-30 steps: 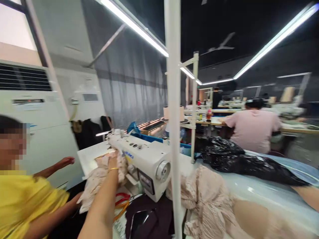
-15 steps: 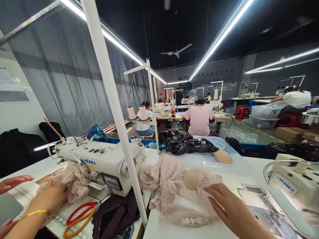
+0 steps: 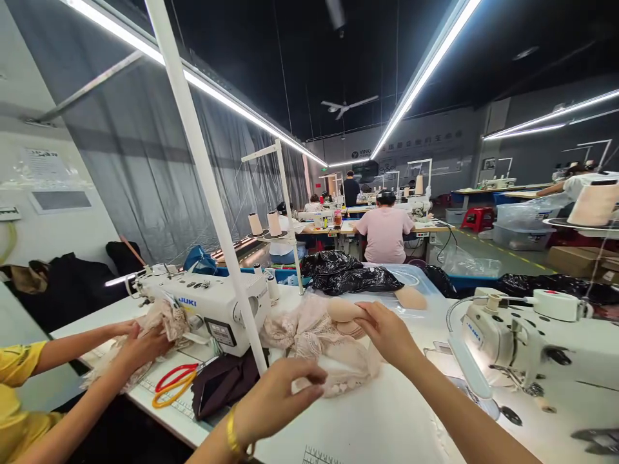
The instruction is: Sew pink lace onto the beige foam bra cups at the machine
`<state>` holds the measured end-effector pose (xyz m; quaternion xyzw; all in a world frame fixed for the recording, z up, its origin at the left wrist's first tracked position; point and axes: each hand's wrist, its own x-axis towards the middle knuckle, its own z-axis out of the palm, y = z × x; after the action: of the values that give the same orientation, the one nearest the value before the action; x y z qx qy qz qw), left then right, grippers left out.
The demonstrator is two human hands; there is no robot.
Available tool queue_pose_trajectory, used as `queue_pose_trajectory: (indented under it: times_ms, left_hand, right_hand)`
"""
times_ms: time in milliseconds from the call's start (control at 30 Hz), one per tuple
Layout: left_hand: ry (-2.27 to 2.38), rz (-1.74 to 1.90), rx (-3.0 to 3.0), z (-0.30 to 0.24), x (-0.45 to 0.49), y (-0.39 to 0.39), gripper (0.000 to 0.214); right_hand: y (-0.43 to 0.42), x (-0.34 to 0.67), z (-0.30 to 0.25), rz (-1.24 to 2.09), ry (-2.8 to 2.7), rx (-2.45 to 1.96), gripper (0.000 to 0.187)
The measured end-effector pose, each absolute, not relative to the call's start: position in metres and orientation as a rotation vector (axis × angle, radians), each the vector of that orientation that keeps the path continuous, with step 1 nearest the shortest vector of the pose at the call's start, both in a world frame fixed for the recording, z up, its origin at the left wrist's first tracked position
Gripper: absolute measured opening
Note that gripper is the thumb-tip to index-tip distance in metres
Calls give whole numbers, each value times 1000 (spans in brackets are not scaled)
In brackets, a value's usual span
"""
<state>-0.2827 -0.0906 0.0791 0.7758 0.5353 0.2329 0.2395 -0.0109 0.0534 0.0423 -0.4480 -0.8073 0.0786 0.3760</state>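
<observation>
My right hand (image 3: pixel 389 332) pinches the edge of a beige bra cup (image 3: pixel 342 310) above the table, with more stacked cups (image 3: pixel 352 330) just under it. Pale pink lace pieces (image 3: pixel 314 335) lie in a heap beside and below. In front of that heap hangs my left hand (image 3: pixel 283 396), a gold bracelet on its wrist, fingers loosely bent and apart, holding nothing. On the left, the two hands of a co-worker (image 3: pixel 140 341) in yellow sleeves hold a bunched lace garment (image 3: pixel 167 322) by a white sewing machine (image 3: pixel 193 306).
A white pole (image 3: pixel 206 180) rises between the two tables. Red- and orange-handled scissors (image 3: pixel 175 385) lie near dark cloth (image 3: pixel 225 386) on the left. A second sewing machine (image 3: pixel 522 341) stands at right. Black plastic bags (image 3: pixel 348 274) rest on a clear bin behind the lace.
My left hand has left the lace by the left machine and come back to the middle. My right hand has closed on a bra cup. The co-worker's hands now hold the left lace.
</observation>
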Motion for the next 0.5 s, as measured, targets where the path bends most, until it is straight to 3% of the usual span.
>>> queue_pose_trajectory:
  times_ms: [167,333,500]
  left_hand:
    - [1530,482,2226,37,-204,-31,48]
    - [1607,476,2081,3,-186,-22,6]
    - [1557,672,1741,12,-197,-21,3]
  right_hand:
    - [59,8,26,333,-1994,-1223,20]
    - [94,-2,18,306,-1987,-1363,35]
    - [48,9,5,224,-2088,-1235,35]
